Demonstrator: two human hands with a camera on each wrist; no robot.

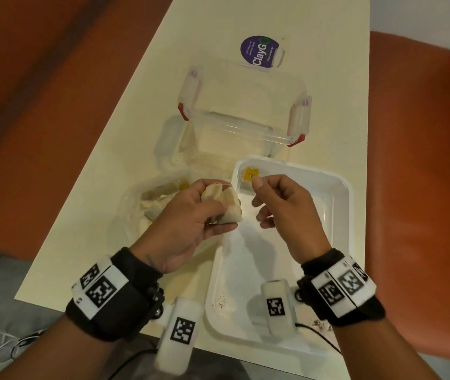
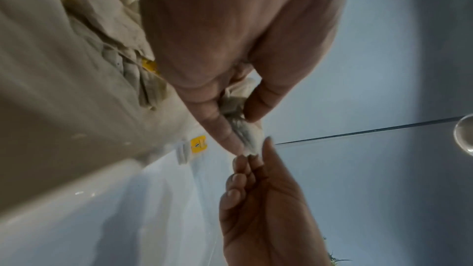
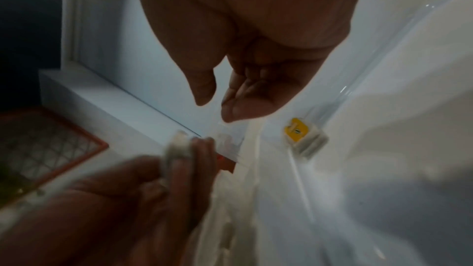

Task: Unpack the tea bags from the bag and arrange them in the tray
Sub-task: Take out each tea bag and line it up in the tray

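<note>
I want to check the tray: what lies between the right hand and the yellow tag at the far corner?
Nothing: in the right wrist view, only bare white tray floor separates the right hand from the yellow tag.

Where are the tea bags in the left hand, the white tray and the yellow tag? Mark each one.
tea bags [image 1: 225,205], head view, on the bunched paper pouches above the left hand's fingers.
white tray [image 1: 345,204], head view, on its right rim.
yellow tag [image 1: 250,175], head view, on its face in the tray's far left corner.
</note>
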